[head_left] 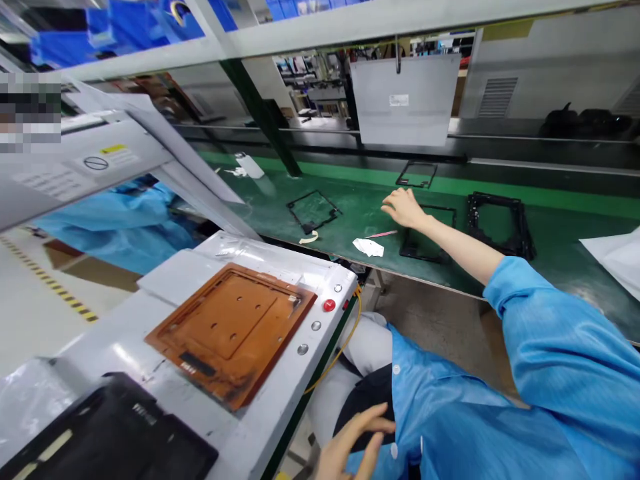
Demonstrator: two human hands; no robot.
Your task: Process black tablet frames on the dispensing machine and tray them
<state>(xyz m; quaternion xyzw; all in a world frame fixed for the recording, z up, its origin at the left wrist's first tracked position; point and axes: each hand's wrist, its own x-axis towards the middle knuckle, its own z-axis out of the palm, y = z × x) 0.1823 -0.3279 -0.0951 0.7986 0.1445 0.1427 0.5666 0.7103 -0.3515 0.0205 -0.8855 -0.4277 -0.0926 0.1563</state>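
My right hand [403, 208] reaches out over the green bench, fingers loosely stretched and nothing visible in them. It is nearest to a thin black rectangular frame [425, 257], which my wrist and forearm partly cover. Another black frame [417, 185] lies farther back, and one more [309, 225] is to the left. Several black frames are piled in a stack [525, 230] on the right. Low in the view, my left hand [353, 445] hangs over my lap with its fingers apart, touching nothing I can see.
An orange fixture plate [235, 313] rests on the white machine [280, 373] with buttons. In front of it is a black fixture [120, 433]. Crumpled white paper [369, 247], a pink stick [383, 234] and a white bottle [250, 166] are on the bench. A metal post [260, 113] rises behind.
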